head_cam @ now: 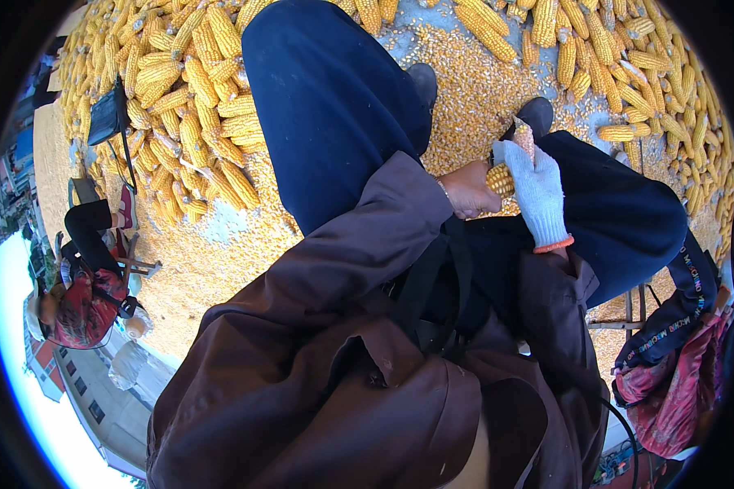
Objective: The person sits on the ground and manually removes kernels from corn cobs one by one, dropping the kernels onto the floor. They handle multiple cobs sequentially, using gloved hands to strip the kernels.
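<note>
My left hand [470, 188], bare and with a band at the wrist, is closed at the lower end of a corn cob [500, 181]. Around the middle of the same cob wraps my right hand [535, 183], in a white knitted glove with an orange cuff. The cob's upper tip looks stripped and pale, while yellow kernels still show between the two hands. Both hands are above my lap, between my knees in dark trousers [336, 110]. Loose corn kernels [477, 91] lie thickly on the ground around my dark shoes [535, 116].
Heaped corn cobs [202, 67] rise at the left, and more cobs [642, 73] are piled at the right. A person [85, 299] in a red patterned top sits at the left. Another person [667, 367] sits close on my right. A dark chair [107, 116] stands by the left heap.
</note>
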Motion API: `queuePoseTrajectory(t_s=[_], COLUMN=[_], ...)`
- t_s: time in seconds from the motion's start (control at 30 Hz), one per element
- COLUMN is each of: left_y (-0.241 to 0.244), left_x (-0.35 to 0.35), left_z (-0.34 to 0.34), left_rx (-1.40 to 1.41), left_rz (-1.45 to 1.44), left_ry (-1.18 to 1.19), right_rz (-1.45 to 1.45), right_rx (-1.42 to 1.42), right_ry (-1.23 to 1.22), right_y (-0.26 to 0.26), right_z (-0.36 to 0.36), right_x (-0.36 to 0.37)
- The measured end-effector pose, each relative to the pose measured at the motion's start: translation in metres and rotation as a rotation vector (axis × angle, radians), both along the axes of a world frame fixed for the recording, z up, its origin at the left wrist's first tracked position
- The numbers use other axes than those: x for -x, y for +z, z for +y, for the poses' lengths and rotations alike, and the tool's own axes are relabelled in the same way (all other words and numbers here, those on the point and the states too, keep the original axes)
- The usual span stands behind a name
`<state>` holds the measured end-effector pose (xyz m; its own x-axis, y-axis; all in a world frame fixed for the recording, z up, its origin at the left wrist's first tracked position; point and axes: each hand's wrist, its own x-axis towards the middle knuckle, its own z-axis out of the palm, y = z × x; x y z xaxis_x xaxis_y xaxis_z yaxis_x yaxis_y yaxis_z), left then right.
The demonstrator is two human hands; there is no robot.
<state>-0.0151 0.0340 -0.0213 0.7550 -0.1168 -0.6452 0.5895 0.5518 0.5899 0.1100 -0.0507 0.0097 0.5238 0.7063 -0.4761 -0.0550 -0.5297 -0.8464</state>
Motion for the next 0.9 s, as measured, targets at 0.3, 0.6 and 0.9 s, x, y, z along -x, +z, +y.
queuePoseTrajectory(t_s=[0.3,0.6,0.9], left_y=[-0.004,-0.004,-0.016], left_x=[-0.003,-0.001,-0.005], left_z=[0.0,-0.003,-0.011], left_rx=[0.012,-0.005,-0.203], left_rz=[0.001,-0.053,-0.137], left_ry=[0.101,0.118,0.124], right_rz=[-0.089,-0.12,0.152], right_rx=[-0.127,-0.077,-0.11], right_ry=[0.039,0.044,-0.212], right_y=[0.011,-0.012,-0.008], right_z=[-0.015,-0.008,-0.007], right_x=[0.009,0.009,-0.007])
